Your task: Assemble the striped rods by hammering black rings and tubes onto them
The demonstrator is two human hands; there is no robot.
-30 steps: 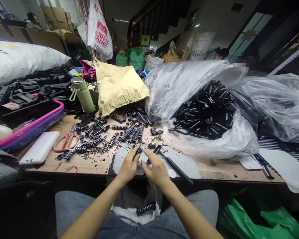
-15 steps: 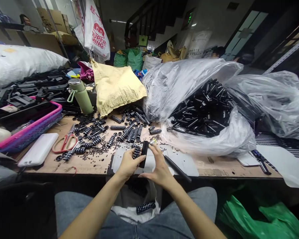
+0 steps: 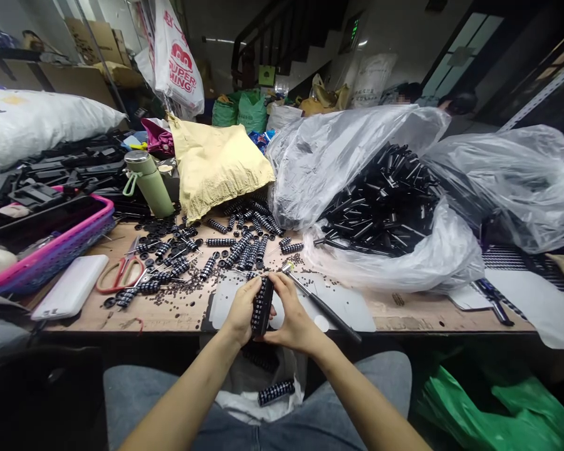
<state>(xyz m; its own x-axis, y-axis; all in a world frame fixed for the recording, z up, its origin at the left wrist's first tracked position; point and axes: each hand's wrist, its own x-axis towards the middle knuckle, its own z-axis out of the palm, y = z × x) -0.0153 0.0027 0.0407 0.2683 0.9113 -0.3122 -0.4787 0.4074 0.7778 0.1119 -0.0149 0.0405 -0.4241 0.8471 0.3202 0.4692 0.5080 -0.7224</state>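
Observation:
Between my hands, above the table's front edge, is a black roller with rows of small white characters (image 3: 260, 307), with a plain black casing along its right side. My left hand (image 3: 240, 314) wraps it from the left, thumb near the top. From the right, my right hand (image 3: 292, 316) grips it with fingers at the top end and thumb at the bottom. Whether the roller sits fully inside the casing I cannot tell. Just right of my hands a small hammer (image 3: 329, 310) with a black handle lies on a white sheet (image 3: 352, 304).
Several similar rollers (image 3: 239, 250), black rings and tiny beads spread behind my hands. To the left lie scissors (image 3: 117, 275), a white phone-like slab (image 3: 70, 287) and a pink-rimmed basket (image 3: 104, 210). A plastic bag (image 3: 385, 272) of black casings stands right. Between my knees hangs an open bag holding another roller (image 3: 276, 392).
Half a second ago the roller and casing were apart, one in each hand's reach; now they are together, the characters facing me. My right fingers have closed in on the top end.

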